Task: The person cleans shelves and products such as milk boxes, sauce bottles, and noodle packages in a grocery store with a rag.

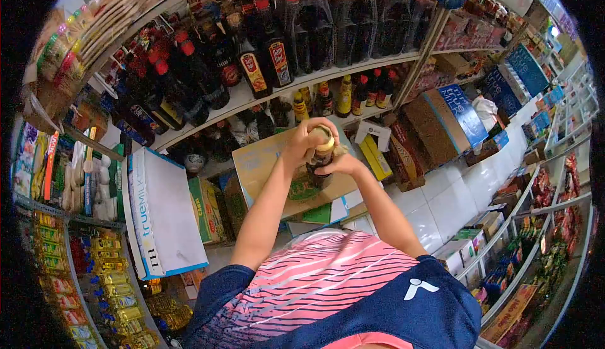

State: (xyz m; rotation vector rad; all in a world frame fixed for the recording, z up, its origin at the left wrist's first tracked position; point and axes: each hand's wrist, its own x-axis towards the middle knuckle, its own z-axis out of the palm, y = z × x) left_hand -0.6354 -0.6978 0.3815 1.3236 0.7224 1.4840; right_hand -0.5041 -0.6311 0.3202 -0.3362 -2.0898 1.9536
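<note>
Both of my hands are at a dark bottle with a pale top, above a brown cardboard box. My left hand is closed over a tan cloth at the bottle's upper end. Lower down, the fingers of my right hand are wrapped round the bottle's side. The bottle's base is partly hidden in shadow against the box.
Ahead, a shelf holds several dark bottles, with smaller yellow-capped bottles below. A white carton stands at left, and brown and blue cartons at right. Tiled floor shows at right.
</note>
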